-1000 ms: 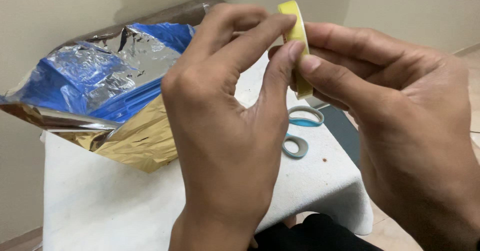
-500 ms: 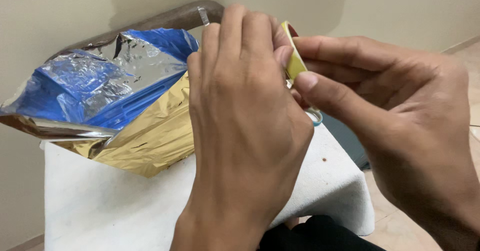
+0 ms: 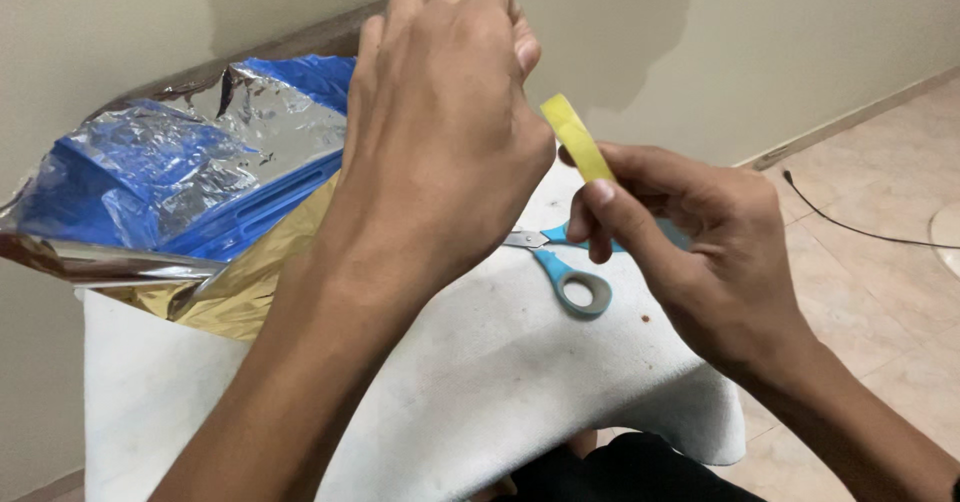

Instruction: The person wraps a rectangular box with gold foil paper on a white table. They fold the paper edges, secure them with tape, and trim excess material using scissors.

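Note:
My right hand [image 3: 700,252] grips a yellow roll of tape [image 3: 578,140] edge-on between thumb and fingers, above the table's right side. My left hand [image 3: 440,122] is raised just to the left of the roll, its back toward me and its fingers curled together. Its fingertips are hidden, so I cannot tell whether they pinch a tape end. Below the roll, scissors with light blue handles [image 3: 570,284] lie on the white cloth.
A small table under a white cloth [image 3: 450,382] stands against a beige wall. On its back left lies a blue box [image 3: 150,177] partly wrapped in silver and gold foil [image 3: 255,287]. Tiled floor with a thin black cable [image 3: 850,224] is to the right.
My left hand has risen up and away from the roll. My right hand has dropped lower and to the right with the roll, uncovering the scissors.

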